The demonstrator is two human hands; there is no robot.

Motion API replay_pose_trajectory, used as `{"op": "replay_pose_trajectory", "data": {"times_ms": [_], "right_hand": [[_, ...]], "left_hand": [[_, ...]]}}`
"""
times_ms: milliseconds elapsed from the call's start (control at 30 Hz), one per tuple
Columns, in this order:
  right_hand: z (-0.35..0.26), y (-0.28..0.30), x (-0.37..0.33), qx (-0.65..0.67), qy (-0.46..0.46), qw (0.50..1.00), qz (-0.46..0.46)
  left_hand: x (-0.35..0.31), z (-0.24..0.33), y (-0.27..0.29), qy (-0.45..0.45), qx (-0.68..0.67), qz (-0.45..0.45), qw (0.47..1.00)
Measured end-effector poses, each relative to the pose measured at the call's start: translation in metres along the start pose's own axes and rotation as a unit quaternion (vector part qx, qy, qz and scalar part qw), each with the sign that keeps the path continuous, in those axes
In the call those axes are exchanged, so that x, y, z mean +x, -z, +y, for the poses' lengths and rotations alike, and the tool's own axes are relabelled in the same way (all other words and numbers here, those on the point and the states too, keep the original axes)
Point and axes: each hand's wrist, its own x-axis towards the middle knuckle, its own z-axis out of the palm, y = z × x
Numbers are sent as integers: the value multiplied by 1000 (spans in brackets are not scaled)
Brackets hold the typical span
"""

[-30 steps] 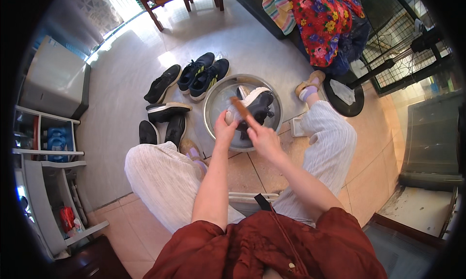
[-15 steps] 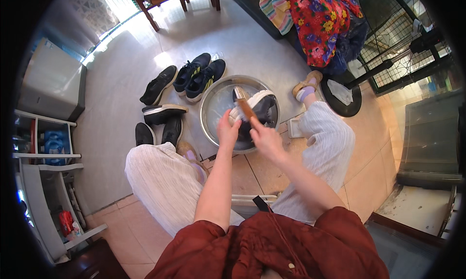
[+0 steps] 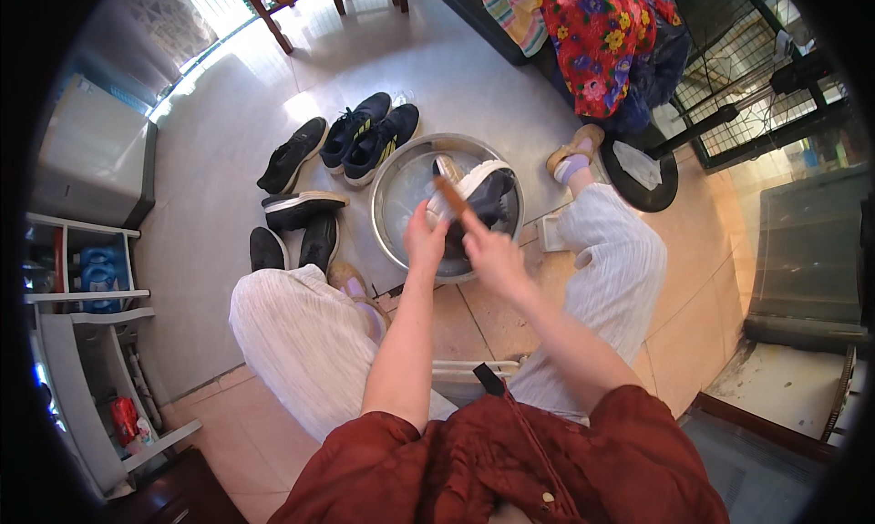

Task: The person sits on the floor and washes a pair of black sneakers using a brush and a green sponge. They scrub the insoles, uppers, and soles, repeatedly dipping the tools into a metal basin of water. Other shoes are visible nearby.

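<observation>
Over a round metal basin [image 3: 376, 216] between my feet, my left hand [image 3: 426, 240] is closed round the near end of a dark shoe with a thick white sole [image 3: 483, 176]. My right hand [image 3: 495, 260] grips a wooden-handled brush [image 3: 451, 197], slanted across the white sole; its bristles are hard to make out. The toe of what seems a second shoe [image 3: 445, 166] shows beyond the brush. Some water lies in the basin. My hands partly hide the dark shoe's upper.
Left of the basin lie dark blue sneakers [image 3: 387, 139], a black shoe [image 3: 293, 152], and several more dark shoes [image 3: 305, 210]. Shelves [image 3: 87, 296] stand far left. A black round base [image 3: 645, 189] with a pole is at right, beside flowered cloth [image 3: 602, 46]. A small white dish [image 3: 552, 233] sits by my right foot.
My right hand and the brush have shifted slightly left and up along the sole. The left hand keeps its hold on the shoe. The whole view has tilted a little.
</observation>
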Motion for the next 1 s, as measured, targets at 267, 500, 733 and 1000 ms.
{"op": "replay_pose_trajectory", "data": {"times_ms": [267,500,733,1000], "right_hand": [[-19,-1,-25,32,40,998,-35],[21,-2,25,52,-29,998,37],[23,8,24,12,-70,997,33],[-17,11,-8,10,5,999,-48]], "left_hand": [[8,5,13,58,10,-31,998],[0,14,6,-18,-8,9,1000],[-2,16,3,-10,-16,4,1000],[7,5,10,50,9,8,999]]}}
